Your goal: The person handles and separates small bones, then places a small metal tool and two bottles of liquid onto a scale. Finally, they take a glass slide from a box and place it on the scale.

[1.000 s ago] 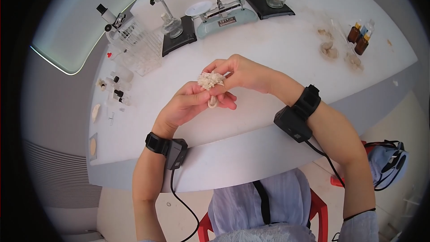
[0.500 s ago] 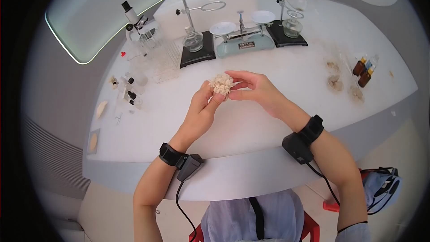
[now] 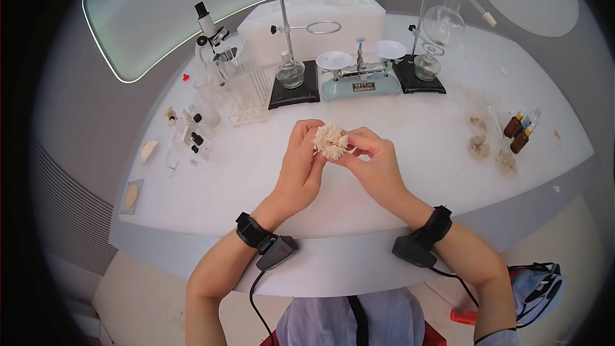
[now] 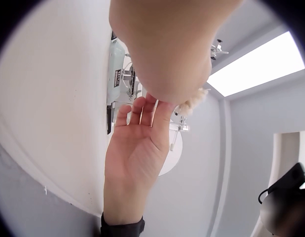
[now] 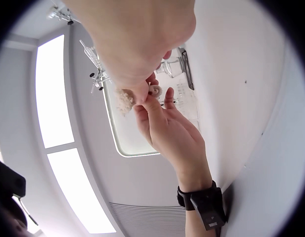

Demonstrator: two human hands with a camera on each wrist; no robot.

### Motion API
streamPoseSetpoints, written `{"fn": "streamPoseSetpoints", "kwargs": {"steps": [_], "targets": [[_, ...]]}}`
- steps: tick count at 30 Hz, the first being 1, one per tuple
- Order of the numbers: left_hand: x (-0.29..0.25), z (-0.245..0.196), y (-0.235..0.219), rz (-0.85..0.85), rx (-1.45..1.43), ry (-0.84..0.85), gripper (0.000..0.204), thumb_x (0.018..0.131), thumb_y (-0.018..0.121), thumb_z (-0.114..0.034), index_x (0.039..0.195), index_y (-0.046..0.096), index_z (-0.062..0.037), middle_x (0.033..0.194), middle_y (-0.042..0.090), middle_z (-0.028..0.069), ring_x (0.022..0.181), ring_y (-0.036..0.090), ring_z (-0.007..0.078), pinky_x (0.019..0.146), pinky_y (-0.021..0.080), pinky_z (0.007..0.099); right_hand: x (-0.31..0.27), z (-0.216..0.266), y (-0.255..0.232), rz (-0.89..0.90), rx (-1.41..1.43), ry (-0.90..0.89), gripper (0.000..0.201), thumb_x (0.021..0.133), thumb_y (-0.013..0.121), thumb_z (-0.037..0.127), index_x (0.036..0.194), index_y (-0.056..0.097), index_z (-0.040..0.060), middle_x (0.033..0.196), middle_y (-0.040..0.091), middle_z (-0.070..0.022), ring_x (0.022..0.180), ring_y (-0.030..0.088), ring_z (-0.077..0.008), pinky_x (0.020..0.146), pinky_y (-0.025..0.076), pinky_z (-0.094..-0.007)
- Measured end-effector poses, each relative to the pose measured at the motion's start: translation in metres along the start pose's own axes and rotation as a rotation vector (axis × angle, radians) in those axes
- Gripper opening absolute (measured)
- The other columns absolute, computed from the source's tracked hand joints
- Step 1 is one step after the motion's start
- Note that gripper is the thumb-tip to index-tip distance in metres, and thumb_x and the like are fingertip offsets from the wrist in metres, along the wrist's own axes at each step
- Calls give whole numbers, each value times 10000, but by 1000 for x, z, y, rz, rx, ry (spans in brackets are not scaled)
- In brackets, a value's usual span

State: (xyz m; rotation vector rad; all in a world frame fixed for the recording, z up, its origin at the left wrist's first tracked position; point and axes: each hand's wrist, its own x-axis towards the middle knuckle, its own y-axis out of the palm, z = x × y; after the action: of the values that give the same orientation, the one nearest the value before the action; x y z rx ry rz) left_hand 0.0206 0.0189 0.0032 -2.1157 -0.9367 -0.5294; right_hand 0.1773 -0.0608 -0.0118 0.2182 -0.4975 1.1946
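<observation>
Pinching a frilly, cream-white dried fungus clump (image 3: 330,140) between them, the left hand (image 3: 303,161) and right hand (image 3: 375,161) hold it raised above the white curved table (image 3: 410,173), fingertips curled round it from both sides, apparently to steady it. Bare tabletop lies beneath. 1 pale green balance scale (image 3: 360,78) stands well beyond; 2 amber dropper bottles (image 3: 516,133) sit far right, near the edge.

A white curved worktop (image 3: 410,173) carries a pale blue twin-pan balance scale (image 3: 359,80) at the back, between two black-based ring stands with glass flasks (image 3: 291,83) (image 3: 423,67). A clear test-tube rack (image 3: 246,86) and a white microscope (image 3: 208,25) stand left; three small amber dropper bottles (image 3: 519,131) stand right, near beige crumbly clumps (image 3: 479,147)
</observation>
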Motion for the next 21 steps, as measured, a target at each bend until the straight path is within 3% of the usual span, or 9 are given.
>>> {"fn": "streamPoseSetpoints", "kwargs": {"steps": [3, 7, 13, 15, 18, 21], "targets": [[-2, -1, 4, 44, 142, 88, 305, 931, 458, 31, 1230, 513, 8, 1245, 462, 148, 1107, 524, 295, 982, 435, 369, -4, 5, 6, -2, 20, -50, 298, 795, 793, 125, 1076, 735, 45, 891, 628, -28, 788, 564, -116, 709, 458, -257], [0, -7, 5, 53, 117, 61, 241, 944, 506, -7, 1179, 552, 17, 1213, 492, 149, 1060, 538, 274, 949, 449, 358, -5, 10, 6, -36, 14, -42, 286, 773, 816, 139, 1028, 739, 35, 848, 594, -19, 756, 539, -115, 694, 454, -259], [-1, 7, 3, 83, -152, -192, 232, 956, 632, -161, 1105, 635, 17, 1042, 579, 72, 902, 550, 159, 800, 477, 293, 1, -4, 3, -86, 333, 113, 305, 848, 761, 115, 1105, 695, -37, 923, 655, -34, 761, 603, -93, 688, 497, -236], [-3, 13, 4, 4, -303, -419, 220, 963, 639, -177, 1105, 653, -10, 936, 594, 25, 793, 550, 114, 737, 475, 264, 2, -4, 1, -134, 404, 193, 336, 887, 723, 110, 1169, 655, -60, 953, 684, -58, 790, 637, -91, 704, 518, -232], [1, 13, 1, -102, -480, -557, 212, 976, 611, -173, 1067, 679, 6, 931, 652, 35, 682, 557, 97, 668, 477, 239, 4, -10, -5, -149, 406, 270, 352, 890, 717, 113, 1200, 645, -38, 948, 696, -64, 808, 647, -93, 716, 523, -239], [2, 15, 0, -199, -538, -547, 219, 978, 608, -187, 1067, 648, 8, 1007, 663, 51, 774, 583, 104, 694, 480, 257, 5, -7, -5, -163, 467, 328, 344, 890, 713, 108, 1197, 647, -33, 949, 695, -65, 817, 650, -96, 727, 529, -244]]}}
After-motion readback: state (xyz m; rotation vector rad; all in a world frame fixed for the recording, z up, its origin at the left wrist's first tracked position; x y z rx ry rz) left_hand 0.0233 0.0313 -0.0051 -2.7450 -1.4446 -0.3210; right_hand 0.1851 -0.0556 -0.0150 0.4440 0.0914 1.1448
